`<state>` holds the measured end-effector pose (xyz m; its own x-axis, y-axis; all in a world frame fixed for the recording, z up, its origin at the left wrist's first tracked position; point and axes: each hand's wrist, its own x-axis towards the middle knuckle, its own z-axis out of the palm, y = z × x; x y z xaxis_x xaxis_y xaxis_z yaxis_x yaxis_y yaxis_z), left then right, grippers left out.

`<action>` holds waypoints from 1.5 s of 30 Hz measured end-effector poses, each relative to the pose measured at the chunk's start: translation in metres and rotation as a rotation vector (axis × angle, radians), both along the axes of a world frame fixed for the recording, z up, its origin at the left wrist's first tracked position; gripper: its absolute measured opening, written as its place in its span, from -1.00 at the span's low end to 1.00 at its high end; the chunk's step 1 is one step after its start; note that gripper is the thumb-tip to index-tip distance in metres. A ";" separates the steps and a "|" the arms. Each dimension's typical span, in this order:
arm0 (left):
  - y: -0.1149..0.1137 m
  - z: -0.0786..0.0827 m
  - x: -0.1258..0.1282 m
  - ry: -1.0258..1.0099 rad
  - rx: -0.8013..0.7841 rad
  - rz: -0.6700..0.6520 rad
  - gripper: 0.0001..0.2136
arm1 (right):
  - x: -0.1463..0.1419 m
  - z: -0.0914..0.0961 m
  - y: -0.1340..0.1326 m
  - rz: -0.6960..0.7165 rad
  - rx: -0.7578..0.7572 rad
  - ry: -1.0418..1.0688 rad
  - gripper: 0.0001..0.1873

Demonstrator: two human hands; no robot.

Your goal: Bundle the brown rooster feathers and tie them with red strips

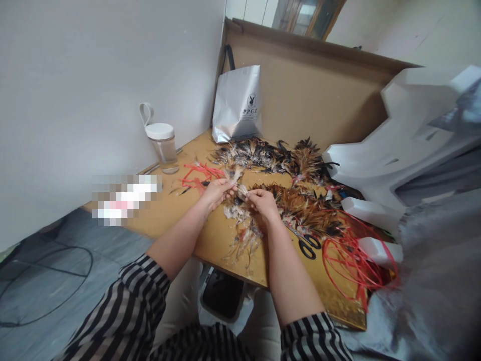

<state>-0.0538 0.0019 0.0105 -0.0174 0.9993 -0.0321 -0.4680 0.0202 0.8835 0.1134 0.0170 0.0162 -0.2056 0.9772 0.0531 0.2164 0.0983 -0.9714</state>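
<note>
Over the table, my left hand (217,193) pinches a small tuft of pale feathers (236,175) between thumb and fingers. My right hand (262,201), close beside it, is closed on the base of another light feather tuft (242,189). Pale fluffy feathers (236,213) lie just below both hands. A row of brown and black feathers (259,154) stretches behind them, and a golden-brown bunch (306,204) lies to the right. Black-handled scissors (308,246) rest right of my right forearm, their blades partly among feathers.
Red plastic strips lie at the left (199,170) and in a tangle at the right (355,263). A lidded bottle (165,150) and a silver bag (236,105) stand at the back. White foam pieces (398,120) border the right side. A dark bin (222,296) sits below the table edge.
</note>
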 end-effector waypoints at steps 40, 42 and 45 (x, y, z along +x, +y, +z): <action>-0.011 0.009 0.015 0.437 0.207 0.114 -0.78 | -0.024 0.006 -0.014 0.119 -0.439 0.614 -0.80; -0.011 0.009 0.016 0.427 0.208 0.115 -0.77 | -0.024 0.006 -0.014 0.119 -0.449 0.627 -0.80; -0.012 0.009 0.017 0.419 0.207 0.120 -0.76 | -0.024 0.005 -0.013 0.117 -0.453 0.636 -0.78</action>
<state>-0.0368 -0.0099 0.0199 -0.1020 0.9742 0.2013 -0.0592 -0.2080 0.9763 0.0895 0.0036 0.0207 -0.3726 0.9055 -0.2030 -0.3817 -0.3489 -0.8559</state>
